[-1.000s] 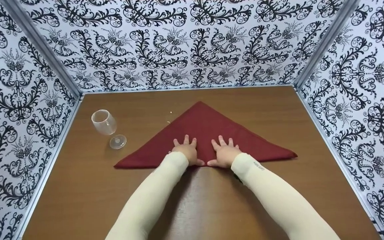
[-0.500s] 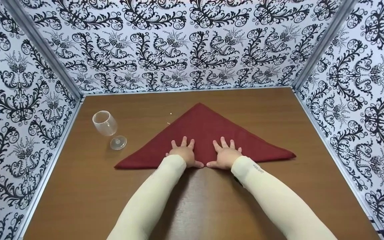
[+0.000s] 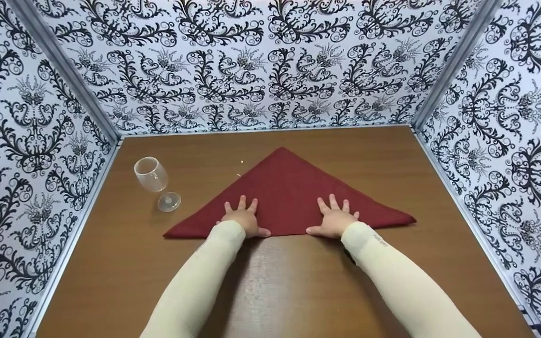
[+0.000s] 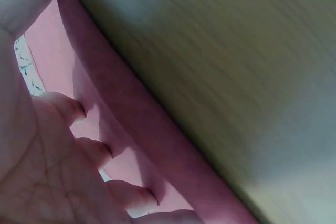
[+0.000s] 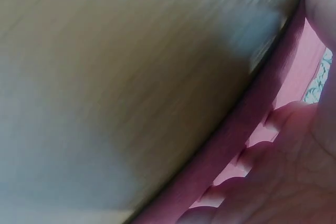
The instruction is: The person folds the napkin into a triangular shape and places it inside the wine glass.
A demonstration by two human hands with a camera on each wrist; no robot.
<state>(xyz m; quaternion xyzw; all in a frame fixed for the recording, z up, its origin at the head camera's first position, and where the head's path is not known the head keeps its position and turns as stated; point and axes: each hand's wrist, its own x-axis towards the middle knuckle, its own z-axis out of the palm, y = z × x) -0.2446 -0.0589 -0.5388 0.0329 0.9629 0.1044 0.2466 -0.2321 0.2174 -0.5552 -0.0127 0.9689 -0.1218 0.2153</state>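
A dark red cloth napkin [image 3: 289, 192], folded into a triangle, lies flat with its point towards the back wall and its long edge towards me. My left hand [image 3: 243, 220] rests on its left half, fingers spread and thumb along the near edge. On the right half lies my right hand [image 3: 334, 220], spread in the same way, its thumb pointing inward. Both wrist views show fingertips of the left hand [image 4: 47, 150] and right hand [image 5: 283, 166] touching the cloth just behind its folded edge.
A clear stemmed glass [image 3: 153, 176] stands on the wooden table [image 3: 280, 291] left of the napkin. Patterned black-and-white walls [image 3: 270, 70] enclose the table at the back and both sides. Small light specks lie behind the napkin's left edge.
My hands have slid apart along the near edge, the left one leftward and the right one rightward. The napkin keeps its triangle shape and the glass stays put.
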